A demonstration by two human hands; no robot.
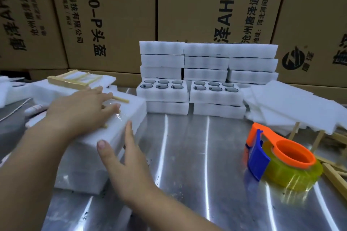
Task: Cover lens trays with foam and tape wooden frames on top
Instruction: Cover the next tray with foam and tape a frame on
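Left hand point(80, 110): palm down, fingers straight and close together, pointing up and to the right; bare forearm enters from the lower left.
Right hand point(122, 157): fingers straight, pointing away, thumb spread to the left; bare forearm enters from the bottom edge.
Hands near, not touching.

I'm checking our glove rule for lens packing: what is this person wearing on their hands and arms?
Nothing is worn. The left hand and right hand are bare, with no gloves, rings, watch or bands visible. Both forearms are uncovered to the picture's edge, with no sleeve in view. The right thumbnail is trimmed short.
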